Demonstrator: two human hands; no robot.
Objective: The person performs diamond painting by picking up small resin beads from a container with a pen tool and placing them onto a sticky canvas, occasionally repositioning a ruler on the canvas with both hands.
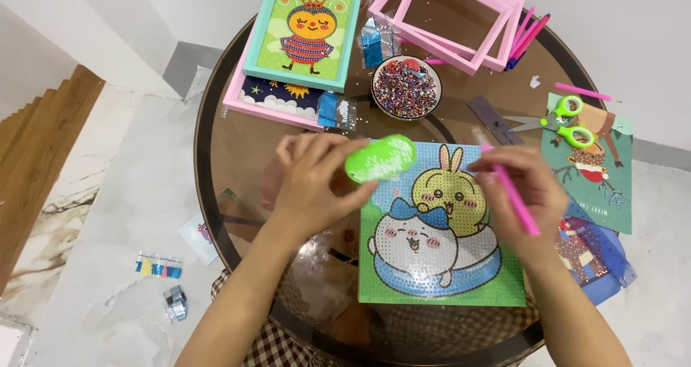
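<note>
Round glass tabletop (237,151): my left hand (309,183) grips a green tray (380,158) above the bead canvas (439,230); my right hand (529,191) pinches a pink pen (509,189), fingers closed.

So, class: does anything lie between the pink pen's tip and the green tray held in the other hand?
Nothing visible does. The right hand holds the pink pen; its tip points up-left towards the green tray in the left hand, with only the picture canvas below.

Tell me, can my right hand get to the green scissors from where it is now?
Probably yes. The right hand, holding a pink pen, sits just below the green scissors, which lie uncovered on the round glass table with nothing between; the pen occupies its fingers, though.
</note>
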